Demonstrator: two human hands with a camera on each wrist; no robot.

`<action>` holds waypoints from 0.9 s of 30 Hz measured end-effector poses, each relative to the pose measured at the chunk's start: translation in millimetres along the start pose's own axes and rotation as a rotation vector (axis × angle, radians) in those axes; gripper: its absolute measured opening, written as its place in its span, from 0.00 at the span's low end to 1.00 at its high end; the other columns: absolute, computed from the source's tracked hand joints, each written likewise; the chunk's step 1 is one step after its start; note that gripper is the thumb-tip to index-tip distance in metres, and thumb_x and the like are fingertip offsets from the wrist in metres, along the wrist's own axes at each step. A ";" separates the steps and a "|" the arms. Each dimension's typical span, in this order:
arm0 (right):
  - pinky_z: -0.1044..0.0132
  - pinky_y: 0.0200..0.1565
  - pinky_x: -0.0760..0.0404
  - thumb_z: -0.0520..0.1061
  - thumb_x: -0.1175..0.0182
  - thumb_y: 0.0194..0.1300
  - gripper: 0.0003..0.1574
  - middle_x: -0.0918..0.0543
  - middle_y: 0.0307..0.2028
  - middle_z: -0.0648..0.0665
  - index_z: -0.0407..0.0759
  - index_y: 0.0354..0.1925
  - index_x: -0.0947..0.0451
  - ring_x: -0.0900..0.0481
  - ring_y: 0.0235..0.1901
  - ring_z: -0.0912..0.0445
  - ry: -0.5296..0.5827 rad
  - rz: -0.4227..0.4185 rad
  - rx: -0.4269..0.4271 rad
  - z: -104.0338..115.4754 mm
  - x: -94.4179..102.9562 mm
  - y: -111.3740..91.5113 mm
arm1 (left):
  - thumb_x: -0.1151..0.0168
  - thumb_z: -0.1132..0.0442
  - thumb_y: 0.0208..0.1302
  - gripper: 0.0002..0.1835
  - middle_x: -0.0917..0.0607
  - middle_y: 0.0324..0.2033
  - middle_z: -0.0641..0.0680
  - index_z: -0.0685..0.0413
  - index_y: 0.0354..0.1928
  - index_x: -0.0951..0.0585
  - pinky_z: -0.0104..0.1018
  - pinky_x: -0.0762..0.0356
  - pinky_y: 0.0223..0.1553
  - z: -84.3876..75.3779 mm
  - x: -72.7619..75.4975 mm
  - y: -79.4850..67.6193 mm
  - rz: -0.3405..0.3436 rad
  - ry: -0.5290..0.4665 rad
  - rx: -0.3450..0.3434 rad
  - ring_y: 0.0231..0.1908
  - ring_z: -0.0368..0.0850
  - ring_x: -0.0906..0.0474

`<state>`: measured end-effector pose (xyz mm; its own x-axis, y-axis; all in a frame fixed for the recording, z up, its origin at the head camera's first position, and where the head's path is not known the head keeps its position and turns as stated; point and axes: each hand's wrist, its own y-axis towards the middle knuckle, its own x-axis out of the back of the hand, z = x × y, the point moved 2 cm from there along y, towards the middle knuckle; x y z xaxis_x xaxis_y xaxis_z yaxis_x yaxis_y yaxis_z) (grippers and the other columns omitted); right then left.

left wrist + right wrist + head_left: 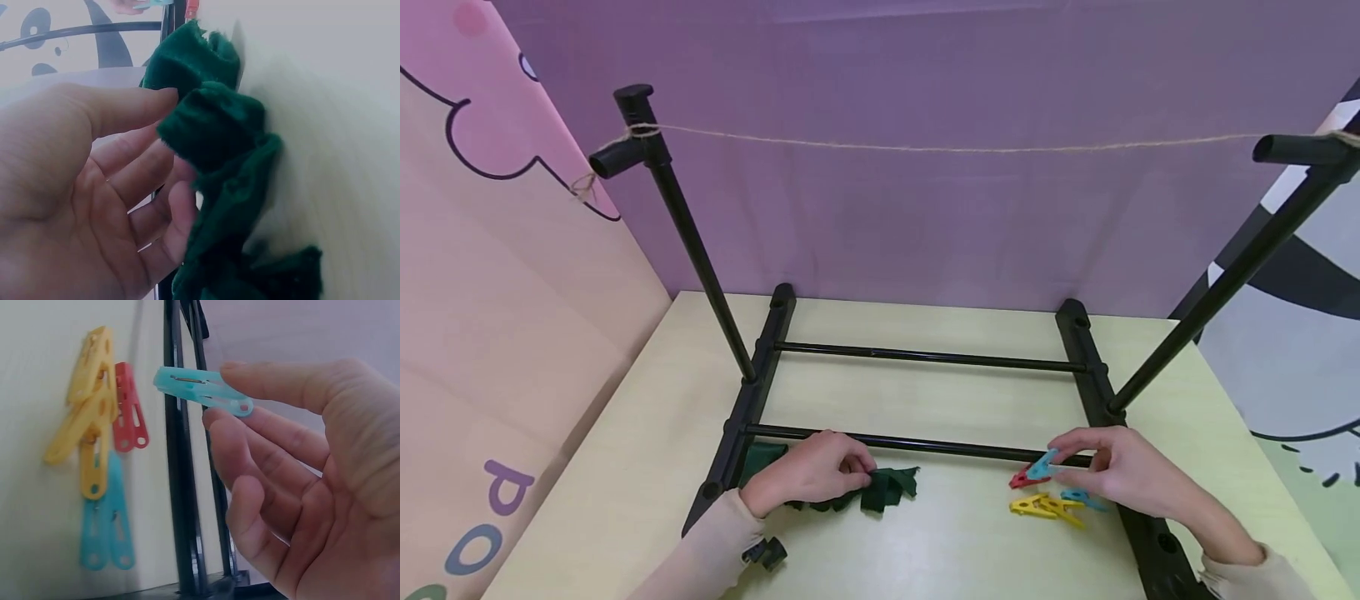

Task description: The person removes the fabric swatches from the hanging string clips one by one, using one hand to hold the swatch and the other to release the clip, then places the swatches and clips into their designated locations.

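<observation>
My left hand pinches a dark green velvet cloth lying bunched by the front bar of a black frame. In the left wrist view the cloth is crumpled, with frayed edges, and the thumb meets it near its upper folds. Between thumb and fingers my right hand holds a light blue clothespin, raised above the table. Below it lie a red clothespin, yellow clothespins overlapping each other, and another blue clothespin.
Black tubes of the frame rise at left and right, with a thin string tied across their tops. Two crossbars run low between the feet. A small dark object lies near the left sleeve. A purple wall stands behind.
</observation>
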<state>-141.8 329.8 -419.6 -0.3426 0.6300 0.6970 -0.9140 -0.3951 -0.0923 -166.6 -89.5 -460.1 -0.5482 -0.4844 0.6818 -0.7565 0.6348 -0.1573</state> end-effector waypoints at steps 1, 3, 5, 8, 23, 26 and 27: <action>0.67 0.21 0.27 0.47 0.26 0.67 0.21 0.09 0.47 0.43 0.42 0.56 0.14 0.23 0.20 0.62 0.011 0.010 -0.006 -1.8 -1.6 -0.1 | 0.31 0.61 0.72 0.06 0.09 0.38 0.43 0.48 0.47 0.10 0.32 0.20 0.43 0.2 0.2 0.0 -0.001 -0.003 0.000 0.36 0.31 0.18; 0.67 0.21 0.27 0.47 0.26 0.67 0.22 0.09 0.47 0.42 0.41 0.56 0.14 0.24 0.20 0.62 0.028 0.024 -0.015 -5.6 -5.0 -0.2 | 0.31 0.62 0.73 0.06 0.09 0.38 0.43 0.48 0.47 0.10 0.31 0.20 0.43 0.9 0.6 0.0 -0.003 -0.007 -0.005 0.36 0.30 0.19; 0.68 0.23 0.26 0.46 0.26 0.67 0.23 0.09 0.47 0.41 0.39 0.57 0.15 0.22 0.21 0.62 0.041 0.039 -0.011 -9.5 -8.8 -0.7 | 0.32 0.62 0.73 0.05 0.09 0.38 0.42 0.47 0.47 0.10 0.31 0.20 0.42 1.3 1.5 -0.5 -0.005 -0.011 -0.013 0.35 0.30 0.19; 0.69 0.24 0.25 0.44 0.25 0.66 0.24 0.08 0.46 0.41 0.36 0.58 0.15 0.21 0.22 0.63 0.042 0.048 -0.003 -14.1 -13.3 -1.4 | 0.32 0.61 0.73 0.05 0.10 0.37 0.41 0.46 0.46 0.10 0.31 0.21 0.40 2.5 3.0 -1.4 -0.011 -0.002 -0.015 0.34 0.30 0.20; 0.68 0.29 0.21 0.45 0.25 0.64 0.27 0.10 0.46 0.42 0.34 0.58 0.16 0.18 0.30 0.62 0.040 0.118 -0.083 -17.0 -10.1 -3.6 | 0.33 0.60 0.75 0.06 0.10 0.38 0.41 0.48 0.48 0.11 0.31 0.24 0.35 2.9 13.2 -4.6 -0.046 0.005 -0.016 0.30 0.34 0.22; 0.68 0.31 0.21 0.47 0.24 0.64 0.26 0.09 0.45 0.46 0.37 0.57 0.14 0.19 0.32 0.64 -0.017 0.082 -0.057 -15.0 -8.3 -4.1 | 0.33 0.60 0.75 0.07 0.11 0.38 0.41 0.48 0.49 0.10 0.32 0.22 0.37 2.4 16.6 -5.0 -0.054 0.010 -0.011 0.32 0.34 0.20; 0.68 0.31 0.21 0.47 0.24 0.65 0.25 0.09 0.45 0.47 0.38 0.56 0.14 0.19 0.32 0.64 -0.038 0.061 -0.050 -13.5 -7.4 -4.2 | 0.34 0.60 0.75 0.07 0.11 0.39 0.41 0.48 0.50 0.11 0.32 0.22 0.38 2.1 17.8 -5.2 -0.058 0.011 -0.010 0.33 0.34 0.20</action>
<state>-138.4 335.9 -433.9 -0.3908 0.5797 0.7150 -0.9015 -0.3977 -0.1703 -173.1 -102.7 -448.7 -0.4993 -0.5139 0.6976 -0.7835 0.6115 -0.1103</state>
